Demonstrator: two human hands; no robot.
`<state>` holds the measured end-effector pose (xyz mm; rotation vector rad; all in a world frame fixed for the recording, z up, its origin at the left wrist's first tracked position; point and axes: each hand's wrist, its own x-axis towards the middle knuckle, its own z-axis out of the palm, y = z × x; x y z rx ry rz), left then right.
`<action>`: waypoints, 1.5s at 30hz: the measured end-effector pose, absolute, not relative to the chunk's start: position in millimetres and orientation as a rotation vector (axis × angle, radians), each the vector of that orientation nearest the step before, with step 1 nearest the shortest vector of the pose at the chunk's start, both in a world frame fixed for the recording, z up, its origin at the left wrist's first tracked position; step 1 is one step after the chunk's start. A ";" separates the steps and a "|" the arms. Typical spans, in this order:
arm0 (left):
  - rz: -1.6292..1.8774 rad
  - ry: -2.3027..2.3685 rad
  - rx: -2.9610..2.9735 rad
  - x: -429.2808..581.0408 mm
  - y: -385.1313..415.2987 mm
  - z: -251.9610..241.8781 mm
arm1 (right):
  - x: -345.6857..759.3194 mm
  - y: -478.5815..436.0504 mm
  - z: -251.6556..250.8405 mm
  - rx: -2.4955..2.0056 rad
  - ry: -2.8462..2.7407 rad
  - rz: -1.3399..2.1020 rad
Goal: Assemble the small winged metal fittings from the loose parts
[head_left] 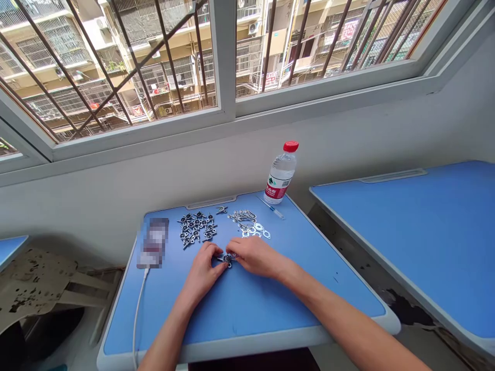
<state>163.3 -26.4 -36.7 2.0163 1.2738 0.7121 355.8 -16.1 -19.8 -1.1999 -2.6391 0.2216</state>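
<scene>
Both the left hand [203,273] and the right hand [257,256] pinch a small metal fitting [227,259], its long axis roughly side to side, mid-desk on a blue desk [247,319]. Toward the far edge stand more fittings [196,228], washers [253,230] and a red-capped bottle [280,175]; a blurred phone [153,242] lies left. A barred window [116,62] is beyond.

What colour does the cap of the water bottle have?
Red: the cap shows clearly in the head view.

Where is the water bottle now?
In the head view, the water bottle stands at the far edge of the blue desk, right of the metal parts.
</scene>
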 end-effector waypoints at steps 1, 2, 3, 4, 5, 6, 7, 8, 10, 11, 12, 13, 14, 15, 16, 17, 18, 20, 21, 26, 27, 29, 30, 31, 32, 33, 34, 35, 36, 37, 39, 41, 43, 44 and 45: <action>0.713 1.277 2.019 163.4 -26.4 -36.7 | 356.0 -16.9 -19.4 -1.191 -2.665 0.211; 0.713 1.275 2.022 163.3 -26.3 -36.9 | 356.3 -17.7 -18.8 -1.180 -2.687 0.209; 0.713 1.269 2.027 163.2 -26.3 -37.1 | 356.8 -18.4 -18.1 -1.166 -2.700 0.218; 0.712 1.258 2.031 163.2 -26.2 -37.3 | 357.6 -18.9 -17.3 -1.151 -2.704 0.237; 0.712 1.248 2.035 163.2 -26.3 -37.4 | 358.7 -19.2 -16.3 -1.143 -2.697 0.259; 0.710 1.240 2.038 163.2 -26.4 -37.4 | 360.1 -19.4 -15.2 -1.145 -2.681 0.282; 0.709 1.239 2.040 163.5 -26.7 -37.1 | 361.7 -19.5 -13.9 -1.159 -2.659 0.301; 0.709 1.243 2.043 163.9 -27.2 -36.7 | 363.3 -19.7 -12.5 -1.185 -2.637 0.316; 0.712 1.263 2.054 165.0 -28.2 -35.5 | 366.3 -20.3 -9.1 -1.265 -2.607 0.331; 0.712 1.274 2.063 165.7 -28.8 -34.9 | 367.5 -20.9 -7.3 -1.309 -2.605 0.338; 0.711 1.282 2.074 166.3 -29.3 -34.4 | 368.2 -21.7 -5.5 -1.348 -2.611 0.349; 0.711 1.289 2.087 167.0 -29.7 -34.1 | 368.4 -22.7 -3.8 -1.382 -2.623 0.362; 0.713 1.295 2.100 167.6 -30.0 -33.9 | 368.1 -23.8 -2.4 -1.407 -2.639 0.377; 0.716 1.299 2.115 168.0 -30.3 -33.9 | 367.3 -24.8 -1.4 -1.423 -2.657 0.390; 0.721 1.302 2.130 168.4 -30.5 -34.1 | 366.1 -25.7 -0.7 -1.431 -2.675 0.397; 0.726 1.304 2.144 168.7 -30.6 -34.6 | 364.7 -26.4 -0.5 -1.436 -2.695 0.398; 0.731 1.305 2.157 168.9 -30.8 -35.3 | 363.1 -26.9 -0.6 -1.442 -2.715 0.392; 0.740 1.309 2.181 169.0 -31.1 -37.3 | 359.9 -27.6 -1.2 -1.461 -2.754 0.375; 0.743 1.313 2.192 168.9 -31.2 -38.6 | 358.5 -28.1 -1.4 -1.476 -2.768 0.368; 0.728 1.355 2.255 168.2 -33.3 -44.0 | 354.4 -33.1 -0.7 -1.519 -2.774 0.371; 0.719 1.365 2.265 168.1 -34.2 -44.0 | 354.1 -34.5 -0.7 -1.523 -2.772 0.375; 0.706 1.382 2.275 168.1 -36.3 -42.7 | 353.9 -36.9 -1.5 -1.524 -2.772 0.382; 0.706 1.391 2.279 168.2 -37.5 -41.6 | 353.9 -37.9 -2.3 -1.522 -2.772 0.384; 0.710 1.401 2.286 168.4 -38.6 -40.2 | 354.1 -38.8 -3.4 -1.521 -2.771 0.380; 0.719 1.414 2.299 168.7 -39.6 -38.8 | 354.3 -39.5 -4.7 -1.519 -2.767 0.372; 0.725 1.425 2.314 169.2 -40.5 -37.6 | 354.6 -40.1 -6.2 -1.513 -2.762 0.363; 0.728 1.431 2.327 169.7 -41.1 -36.6 | 354.8 -40.6 -7.7 -1.506 -2.758 0.355; 0.727 1.433 2.338 170.4 -41.5 -36.0 | 355.0 -41.0 -9.2 -1.498 -2.752 0.346; 0.725 1.433 2.345 171.1 -41.8 -35.8 | 355.2 -41.3 -10.7 -1.490 -2.749 0.339; 0.725 1.433 2.347 172.0 -41.9 -35.9 | 355.2 -41.6 -12.2 -1.482 -2.747 0.332; 0.729 1.434 2.339 173.7 -41.8 -36.7 | 355.2 -42.3 -14.8 -1.470 -2.751 0.309; 0.735 1.427 2.317 175.4 -41.6 -37.9 | 355.0 -43.1 -17.1 -1.463 -2.764 0.286; 0.734 1.407 2.284 176.7 -41.8 -39.0 | 354.9 -44.0 -19.4 -1.453 -2.771 0.272; 0.733 1.398 2.265 177.2 -41.9 -39.5 | 354.8 -44.6 -20.6 -1.443 -2.766 0.264; 0.734 1.392 2.243 177.5 -42.1 -40.0 | 354.8 -45.2 -22.0 -1.431 -2.752 0.250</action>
